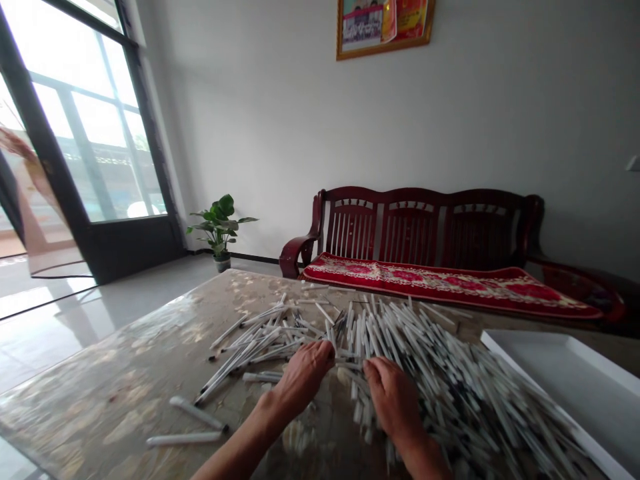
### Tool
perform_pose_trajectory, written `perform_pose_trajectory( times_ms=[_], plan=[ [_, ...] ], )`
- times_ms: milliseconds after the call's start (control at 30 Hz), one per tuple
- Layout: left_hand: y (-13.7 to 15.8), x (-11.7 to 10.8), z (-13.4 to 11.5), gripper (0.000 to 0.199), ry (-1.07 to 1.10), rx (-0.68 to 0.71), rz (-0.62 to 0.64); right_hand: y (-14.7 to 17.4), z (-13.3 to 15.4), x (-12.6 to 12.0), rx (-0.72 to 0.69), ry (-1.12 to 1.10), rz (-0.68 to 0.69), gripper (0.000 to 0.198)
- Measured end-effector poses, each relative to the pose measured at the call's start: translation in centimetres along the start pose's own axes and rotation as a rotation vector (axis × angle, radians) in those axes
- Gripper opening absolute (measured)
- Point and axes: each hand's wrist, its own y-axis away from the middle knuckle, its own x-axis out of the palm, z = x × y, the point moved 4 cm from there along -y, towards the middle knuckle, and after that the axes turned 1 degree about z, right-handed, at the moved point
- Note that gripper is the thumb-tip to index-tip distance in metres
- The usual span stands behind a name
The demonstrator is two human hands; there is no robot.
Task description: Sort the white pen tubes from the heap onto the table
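Observation:
My left hand [309, 367] is closed, its fingertips pinched together over the table's middle. A thin whitish pen [349, 365] spans the short gap between it and my right hand [393, 393], which is also closed, thumb uppermost. Both hands appear to grip this pen by its ends, though blur softens the fingertips. To the right spreads a big heap of white pens [400, 333], many with dark ends. A looser bunch of pens [260, 347] lies beyond my left wrist. Two single pens [185, 438] rest apart near my left forearm.
A shallow white tray [575, 367] stands at the table's right, touching or close beside the heap. The table [125, 373] has a patterned, glossy cover. Behind it are a dark red wooden bench [405, 227] with a red cloth [425, 279], and a potted plant [220, 227].

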Motion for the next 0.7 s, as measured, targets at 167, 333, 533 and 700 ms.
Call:
perform_pose_trajectory(
  times_ms=[167, 333, 533, 700],
  plan=[
    [-0.2, 0.2, -3.3, 0.009, 0.099, 0.132, -0.045, -0.5, -0.8, -1.1, 0.148, -0.093, 0.032, 0.056],
    [-1.2, 1.2, -3.4, 0.01, 0.095, 0.155, -0.1, -0.9, -1.4, -1.5, 0.171, -0.136, 0.009, 0.06],
    [-1.4, 3.5, -2.9, 0.009, 0.085, 0.155, -0.202, -1.3, -2.6, -1.0, 0.22, -0.172, 0.023, 0.056],
    [-1.2, 4.3, -2.8, 0.01, 0.095, 0.141, -0.226, -1.6, -2.8, -1.1, 0.154, -0.24, 0.036, 0.041]
  ],
)
